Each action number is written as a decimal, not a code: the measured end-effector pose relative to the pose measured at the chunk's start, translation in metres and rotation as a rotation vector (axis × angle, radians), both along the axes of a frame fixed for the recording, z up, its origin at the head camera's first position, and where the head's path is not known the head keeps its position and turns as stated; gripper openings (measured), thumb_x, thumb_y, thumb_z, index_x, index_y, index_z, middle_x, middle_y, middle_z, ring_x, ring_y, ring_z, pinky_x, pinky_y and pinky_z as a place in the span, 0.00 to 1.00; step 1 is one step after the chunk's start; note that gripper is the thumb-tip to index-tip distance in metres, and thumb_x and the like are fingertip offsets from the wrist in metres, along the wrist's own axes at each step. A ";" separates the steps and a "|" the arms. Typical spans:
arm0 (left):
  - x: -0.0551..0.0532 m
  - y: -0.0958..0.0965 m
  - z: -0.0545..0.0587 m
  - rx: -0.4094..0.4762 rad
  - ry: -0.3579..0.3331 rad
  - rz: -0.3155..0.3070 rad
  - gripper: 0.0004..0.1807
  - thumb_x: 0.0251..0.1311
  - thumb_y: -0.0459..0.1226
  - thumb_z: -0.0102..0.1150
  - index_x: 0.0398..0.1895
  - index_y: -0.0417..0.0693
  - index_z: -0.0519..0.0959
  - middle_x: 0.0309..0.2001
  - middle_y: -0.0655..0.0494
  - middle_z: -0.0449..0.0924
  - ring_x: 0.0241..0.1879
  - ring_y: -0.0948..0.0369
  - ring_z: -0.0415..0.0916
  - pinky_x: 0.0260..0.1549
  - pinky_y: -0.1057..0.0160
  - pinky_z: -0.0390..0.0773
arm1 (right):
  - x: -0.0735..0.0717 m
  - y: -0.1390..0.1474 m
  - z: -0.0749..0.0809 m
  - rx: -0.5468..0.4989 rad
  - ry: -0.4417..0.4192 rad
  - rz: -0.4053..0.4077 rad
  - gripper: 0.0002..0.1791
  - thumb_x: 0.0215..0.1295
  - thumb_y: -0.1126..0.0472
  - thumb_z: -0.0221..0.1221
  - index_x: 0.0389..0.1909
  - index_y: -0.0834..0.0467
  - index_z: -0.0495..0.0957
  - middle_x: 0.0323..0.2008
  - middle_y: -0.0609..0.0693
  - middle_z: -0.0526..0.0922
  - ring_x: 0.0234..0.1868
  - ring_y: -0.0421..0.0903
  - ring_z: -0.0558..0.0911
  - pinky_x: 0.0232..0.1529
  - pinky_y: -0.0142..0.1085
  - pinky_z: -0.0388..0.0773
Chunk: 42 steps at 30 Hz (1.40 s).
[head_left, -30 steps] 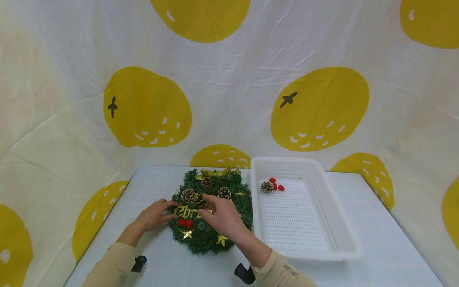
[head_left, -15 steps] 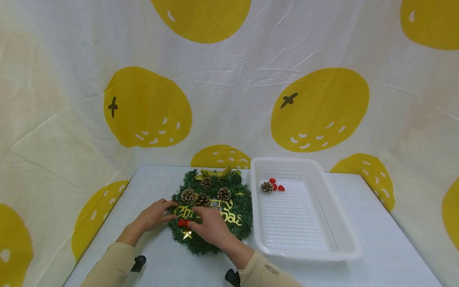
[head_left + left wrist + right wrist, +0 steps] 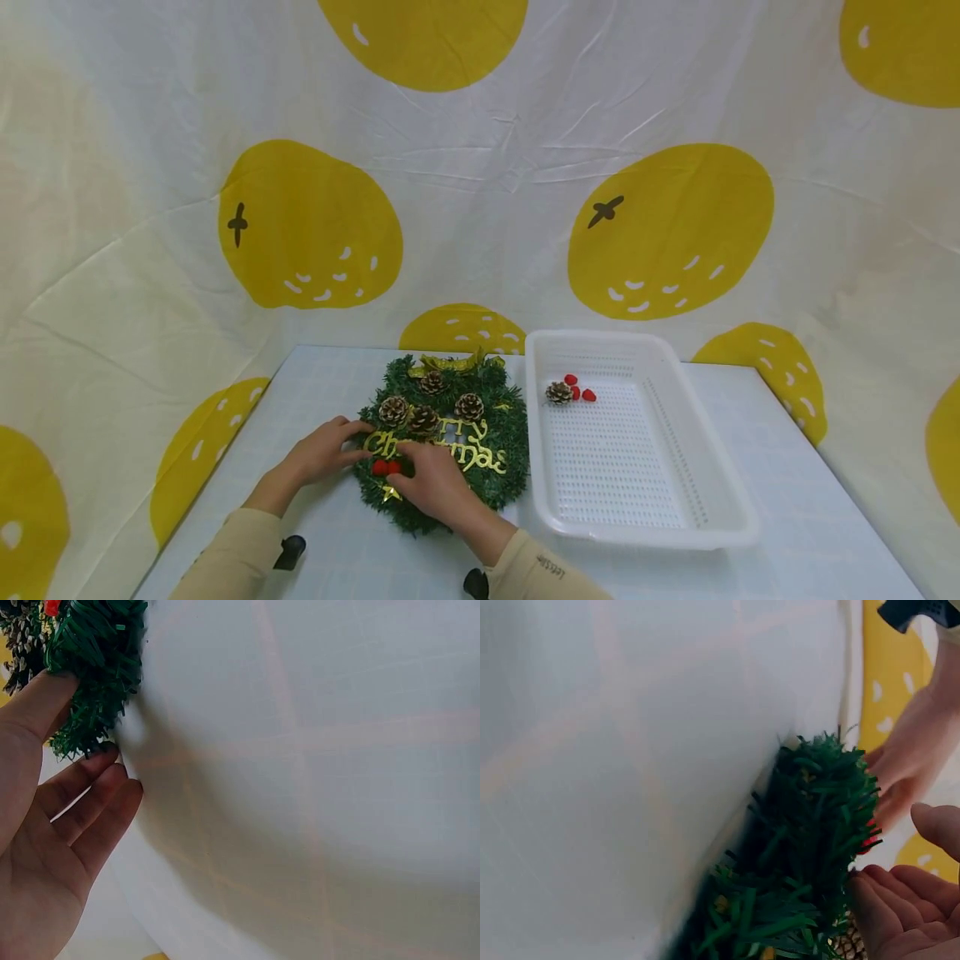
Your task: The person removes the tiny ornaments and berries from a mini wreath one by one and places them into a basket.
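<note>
A green Christmas wreath [image 3: 498,425] with pine cones [image 3: 392,409], a gold "Merry Christmas" sign [image 3: 483,456], gold stars and a gold bow lies on the table. My left hand [image 3: 322,450] holds its left edge; in the left wrist view the thumb lies on the foliage, the other fingers at its rim. Over the wreath's lower middle, my right hand [image 3: 435,482] has its thumb and index finger beside two red berries [image 3: 380,467]. The right wrist view shows a gap between thumb and fingers. Its palm hides part of the sign.
To the wreath's right stands a white perforated plastic basket [image 3: 731,492], holding a pine cone [image 3: 558,392] and several red berries [image 3: 589,396]. A curtain [image 3: 480,208] with yellow fruit prints rises behind the pale table [image 3: 330,367].
My right hand has moved left and down across the wreath, from above the sign to the red berries, uncovering more of the lettering. The left hand has stayed at the edge.
</note>
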State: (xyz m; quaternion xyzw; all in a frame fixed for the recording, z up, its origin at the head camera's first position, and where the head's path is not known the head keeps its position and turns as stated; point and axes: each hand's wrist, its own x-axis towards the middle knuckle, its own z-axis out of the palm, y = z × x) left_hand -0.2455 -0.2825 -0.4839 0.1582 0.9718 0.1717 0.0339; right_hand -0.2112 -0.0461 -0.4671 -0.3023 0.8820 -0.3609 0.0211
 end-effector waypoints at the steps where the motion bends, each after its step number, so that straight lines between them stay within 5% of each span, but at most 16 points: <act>1: 0.000 0.000 0.000 -0.002 0.001 -0.002 0.23 0.58 0.48 0.67 0.55 0.51 0.79 0.44 0.48 0.76 0.43 0.49 0.77 0.37 0.47 0.78 | 0.000 -0.001 -0.001 0.000 0.003 0.002 0.22 0.64 0.57 0.65 0.56 0.62 0.80 0.48 0.53 0.85 0.43 0.43 0.83 0.38 0.32 0.78; 9: 0.001 -0.001 0.002 -0.003 0.011 -0.005 0.22 0.59 0.47 0.67 0.55 0.51 0.79 0.45 0.48 0.76 0.43 0.49 0.77 0.36 0.47 0.78 | -0.002 -0.007 -0.009 -0.022 0.015 0.032 0.15 0.64 0.61 0.64 0.50 0.61 0.82 0.37 0.49 0.85 0.25 0.33 0.74 0.26 0.26 0.69; 22: 0.001 -0.002 -0.001 0.001 0.007 0.009 0.22 0.59 0.47 0.67 0.55 0.50 0.79 0.46 0.47 0.76 0.45 0.48 0.77 0.38 0.46 0.78 | -0.001 -0.013 -0.016 0.054 0.116 -0.047 0.15 0.63 0.61 0.65 0.51 0.58 0.83 0.41 0.47 0.86 0.32 0.35 0.81 0.31 0.27 0.75; 31: 0.002 0.001 0.000 0.005 -0.003 0.012 0.22 0.60 0.47 0.66 0.56 0.50 0.79 0.46 0.46 0.76 0.45 0.47 0.76 0.38 0.45 0.78 | -0.003 -0.016 -0.018 0.081 0.194 -0.094 0.06 0.62 0.61 0.65 0.40 0.54 0.86 0.30 0.43 0.85 0.22 0.33 0.75 0.23 0.25 0.69; 42: 0.002 0.001 0.001 -0.004 0.003 0.014 0.22 0.60 0.47 0.67 0.56 0.51 0.79 0.47 0.46 0.76 0.46 0.46 0.76 0.38 0.44 0.78 | -0.002 -0.021 -0.020 0.167 0.205 -0.128 0.07 0.62 0.56 0.67 0.40 0.51 0.86 0.28 0.40 0.84 0.21 0.35 0.74 0.20 0.28 0.67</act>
